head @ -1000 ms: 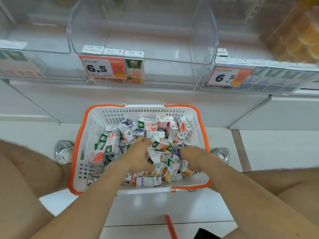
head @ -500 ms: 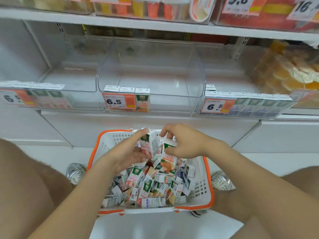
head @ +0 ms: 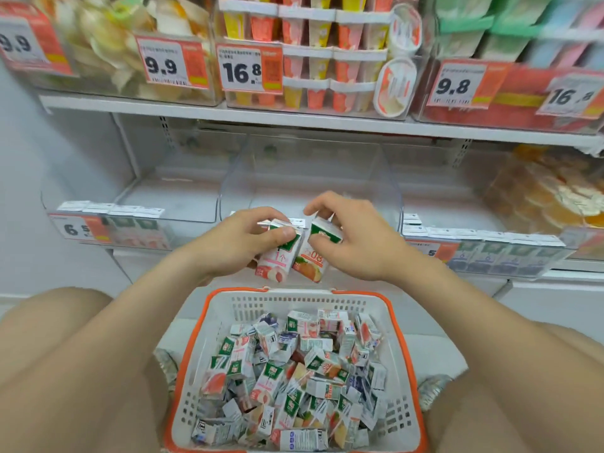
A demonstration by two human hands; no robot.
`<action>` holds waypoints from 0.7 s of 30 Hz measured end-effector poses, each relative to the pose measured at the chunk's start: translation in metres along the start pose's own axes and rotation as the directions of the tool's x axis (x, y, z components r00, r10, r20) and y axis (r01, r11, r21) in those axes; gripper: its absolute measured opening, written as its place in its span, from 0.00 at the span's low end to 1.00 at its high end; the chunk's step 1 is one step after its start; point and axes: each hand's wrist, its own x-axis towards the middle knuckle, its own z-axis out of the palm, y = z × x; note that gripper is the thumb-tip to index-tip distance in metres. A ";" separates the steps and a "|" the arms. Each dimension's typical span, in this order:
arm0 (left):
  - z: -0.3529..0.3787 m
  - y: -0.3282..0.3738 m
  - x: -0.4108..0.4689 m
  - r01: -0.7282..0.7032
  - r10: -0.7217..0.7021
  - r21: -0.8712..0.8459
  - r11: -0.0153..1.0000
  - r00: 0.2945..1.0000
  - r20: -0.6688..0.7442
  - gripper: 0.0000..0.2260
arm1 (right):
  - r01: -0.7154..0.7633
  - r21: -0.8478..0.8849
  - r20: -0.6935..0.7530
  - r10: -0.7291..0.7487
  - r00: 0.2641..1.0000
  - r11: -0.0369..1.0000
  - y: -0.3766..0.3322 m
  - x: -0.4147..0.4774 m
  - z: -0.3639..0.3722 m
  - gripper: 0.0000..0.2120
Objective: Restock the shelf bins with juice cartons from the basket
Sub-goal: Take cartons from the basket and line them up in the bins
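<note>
- Three clear shelf bins in a row ahead of me, middle one bare inside, w/ a 6.5 price tag on the left one.
- Basket, white w/ orange rim, sits on the floor btwn the knees, full of loose juice cartons.
- Left hand closed round a pink carton, held above the basket, in front of the mid bin.
- Right hand pinches an orange carton by its top; the 2 cartons touch.

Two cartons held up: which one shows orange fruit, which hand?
The carton in the right hand, marked 08, with orange fruit. The left hand holds the pink carton, its fruit pale pink.
</note>
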 end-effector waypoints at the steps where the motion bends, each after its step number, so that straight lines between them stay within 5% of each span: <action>1: -0.006 0.004 0.004 -0.032 0.033 0.058 0.998 0.999 -0.016 0.10 | 0.035 -0.023 -0.061 -0.036 0.998 0.999 0.001 0.007 -0.004 0.17; 4: -0.020 0.008 0.018 -0.078 0.107 0.210 0.974 0.986 -0.130 0.11 | 0.124 -0.200 -0.147 -0.155 0.977 0.972 0.011 0.031 -0.011 0.14; 9: -0.018 0.002 0.038 -0.052 0.117 0.190 0.980 0.928 -0.352 0.12 | 0.058 -0.512 0.080 -0.020 0.997 0.857 0.041 0.064 0.004 0.22; 15: -0.017 0.002 0.053 0.002 0.086 0.185 0.983 0.882 -0.463 0.13 | -0.133 -0.274 0.330 0.223 0.917 0.953 0.061 0.076 0.017 0.27; 21: -0.016 0.005 0.055 0.034 0.045 0.167 0.985 0.894 -0.445 0.14 | -0.240 -0.204 0.432 0.307 0.848 0.949 0.064 0.083 0.019 0.27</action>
